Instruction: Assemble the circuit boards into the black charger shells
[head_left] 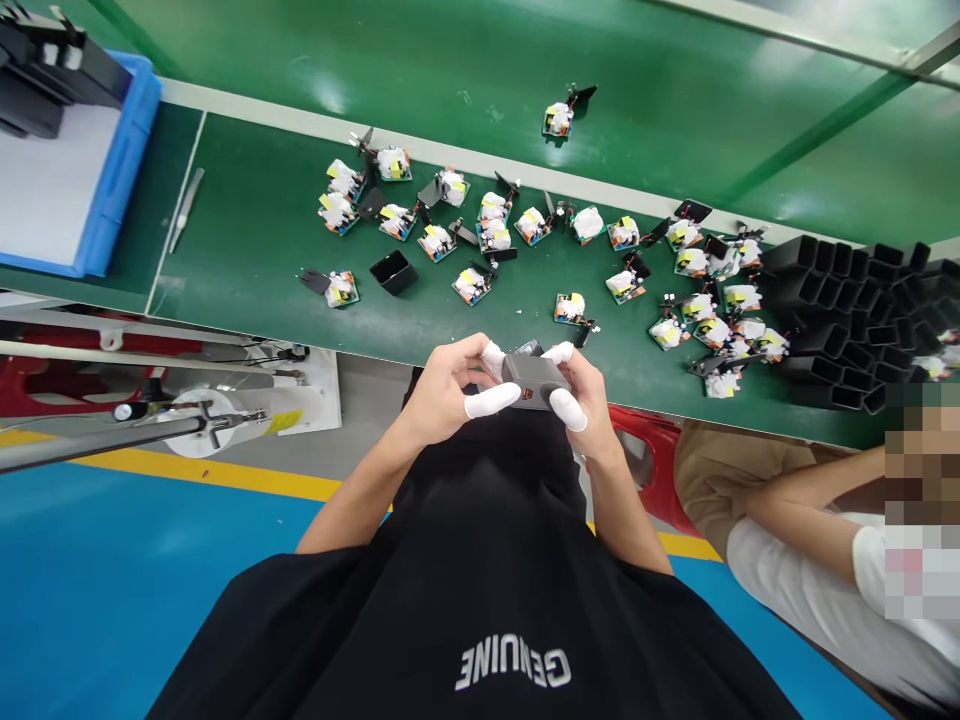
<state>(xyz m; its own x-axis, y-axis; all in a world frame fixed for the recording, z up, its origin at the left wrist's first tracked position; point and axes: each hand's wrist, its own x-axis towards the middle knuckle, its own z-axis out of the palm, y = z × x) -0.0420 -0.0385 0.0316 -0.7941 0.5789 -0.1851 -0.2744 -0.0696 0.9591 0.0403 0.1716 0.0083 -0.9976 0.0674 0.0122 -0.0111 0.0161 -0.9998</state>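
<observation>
Between both hands, just off the bench's front edge, is a dark grey plastic housing [536,375] with a small orange marking on the side facing me. My left hand [457,385] grips its left end, and my right hand [581,395] grips its right end. White finger cots cover the thumbs and some fingertips. Part of a circuit board seems to show at the housing's far side, but the fingers hide most of it. Just beyond the hands lies a circuit board [570,307] with white filler, a yellow label and a black end piece on wires.
Several similar boards [493,235] spread over the green bench [247,250]. A black housing [394,272] lies left of centre. Stacked black housings [832,320] fill the right end. A blue tray [112,180] and a knife-like tool [186,210] are left. A co-worker [787,550] sits at right.
</observation>
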